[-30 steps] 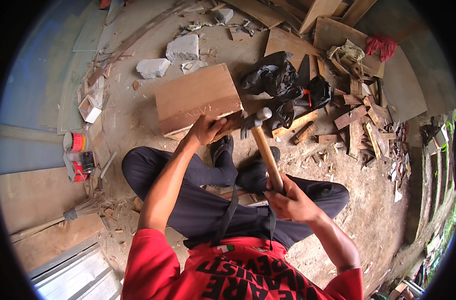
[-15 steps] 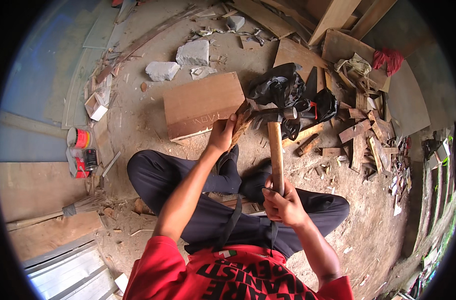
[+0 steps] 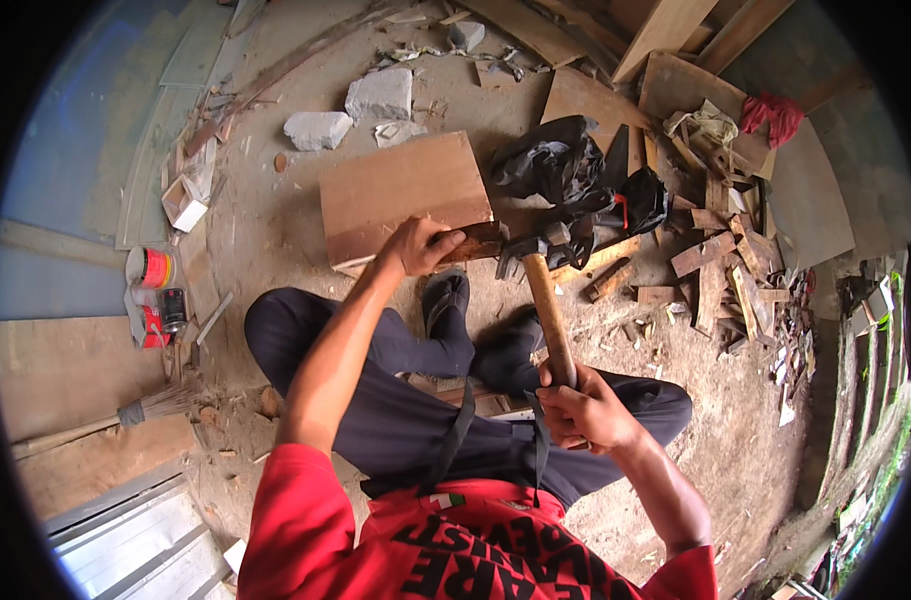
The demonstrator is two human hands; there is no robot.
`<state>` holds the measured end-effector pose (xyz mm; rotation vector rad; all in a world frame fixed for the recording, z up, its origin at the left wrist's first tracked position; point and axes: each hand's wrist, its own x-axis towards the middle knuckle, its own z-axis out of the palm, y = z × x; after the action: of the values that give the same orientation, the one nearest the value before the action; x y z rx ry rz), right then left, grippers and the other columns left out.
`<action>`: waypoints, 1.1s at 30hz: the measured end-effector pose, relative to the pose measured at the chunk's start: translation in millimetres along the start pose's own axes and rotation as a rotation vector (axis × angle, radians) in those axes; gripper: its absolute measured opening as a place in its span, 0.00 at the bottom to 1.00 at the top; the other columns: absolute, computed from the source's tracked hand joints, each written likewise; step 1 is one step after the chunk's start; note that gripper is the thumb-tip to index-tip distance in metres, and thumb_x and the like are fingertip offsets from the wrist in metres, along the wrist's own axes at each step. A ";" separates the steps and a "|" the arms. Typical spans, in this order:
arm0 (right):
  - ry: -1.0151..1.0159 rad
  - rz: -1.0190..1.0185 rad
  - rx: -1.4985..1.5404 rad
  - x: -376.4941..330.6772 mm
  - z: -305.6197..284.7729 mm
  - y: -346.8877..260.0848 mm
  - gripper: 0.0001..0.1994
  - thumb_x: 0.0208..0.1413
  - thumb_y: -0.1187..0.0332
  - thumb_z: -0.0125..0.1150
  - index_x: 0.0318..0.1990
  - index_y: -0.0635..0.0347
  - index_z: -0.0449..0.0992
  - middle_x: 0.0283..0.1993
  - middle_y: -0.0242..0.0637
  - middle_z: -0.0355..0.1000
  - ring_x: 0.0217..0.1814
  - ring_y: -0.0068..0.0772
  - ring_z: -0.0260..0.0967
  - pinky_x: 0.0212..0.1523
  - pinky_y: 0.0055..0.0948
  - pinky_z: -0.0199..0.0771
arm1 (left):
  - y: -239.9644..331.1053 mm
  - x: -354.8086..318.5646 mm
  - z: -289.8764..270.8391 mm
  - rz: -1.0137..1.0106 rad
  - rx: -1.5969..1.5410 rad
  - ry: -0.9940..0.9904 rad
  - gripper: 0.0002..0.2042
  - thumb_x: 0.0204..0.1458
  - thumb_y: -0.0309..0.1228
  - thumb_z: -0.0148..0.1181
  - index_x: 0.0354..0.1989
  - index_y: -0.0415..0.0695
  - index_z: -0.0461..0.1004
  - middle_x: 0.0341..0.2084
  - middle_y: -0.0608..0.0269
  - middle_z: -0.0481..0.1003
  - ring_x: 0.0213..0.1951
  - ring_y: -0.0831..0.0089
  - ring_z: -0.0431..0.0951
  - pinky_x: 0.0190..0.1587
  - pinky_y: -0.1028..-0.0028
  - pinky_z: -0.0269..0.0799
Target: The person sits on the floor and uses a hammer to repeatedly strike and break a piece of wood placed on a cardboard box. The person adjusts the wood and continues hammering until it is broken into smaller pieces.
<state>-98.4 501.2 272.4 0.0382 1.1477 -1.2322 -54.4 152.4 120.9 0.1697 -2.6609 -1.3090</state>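
Where the head view shows a hammer (image 3: 550,310) slanting right of centre, its claw (image 3: 511,258) lies at the right end of a dark wood piece (image 3: 476,241), just above the middle of the frame; whether the two touch cannot be told. The step, judged to be claw work at that end, is best done with the piece held firm, the claw seated squarely, pressure built gradually and the holding fingers well back. The left hand (image 3: 414,247), above and left of centre, is clamped on the piece's left end, thumb along it, the fingers partly hidden. The right hand (image 3: 588,408), lower right of centre, is wrapped round the lower handle, a sound place for leverage. A wooden box (image 3: 401,190) sits just beyond the left hand.
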 end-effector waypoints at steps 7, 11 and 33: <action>-0.099 0.052 0.002 -17.3 0.6 -23.7 0.08 0.65 0.76 0.50 0.44 0.50 0.60 0.19 0.22 0.52 0.13 0.14 0.44 0.11 0.22 0.39 | 11.5 10.4 -32.1 0.091 0.046 -0.059 0.34 0.60 0.60 0.49 0.21 0.36 0.73 0.12 0.47 0.66 0.17 0.57 0.67 0.27 0.62 0.66; -0.113 -0.075 0.118 -6.4 1.6 -8.4 0.06 0.67 0.74 0.50 0.45 0.50 0.62 0.19 0.21 0.50 0.12 0.13 0.42 0.11 0.20 0.38 | 19.1 10.0 -19.2 -0.022 -0.045 0.111 0.35 0.58 0.61 0.51 0.18 0.36 0.72 0.10 0.51 0.67 0.16 0.62 0.68 0.25 0.62 0.63; -0.161 0.117 0.374 -27.2 -16.3 2.0 0.07 0.64 0.78 0.46 0.42 0.50 0.62 0.22 0.22 0.49 0.14 0.11 0.39 0.11 0.18 0.36 | 25.3 12.5 -24.7 0.195 0.217 -0.001 0.34 0.57 0.61 0.53 0.19 0.36 0.76 0.13 0.42 0.70 0.20 0.46 0.76 0.27 0.58 0.69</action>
<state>-104.6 530.7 282.4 0.2784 0.7553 -1.3054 -62.2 146.4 157.1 -0.0627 -2.7342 -0.9625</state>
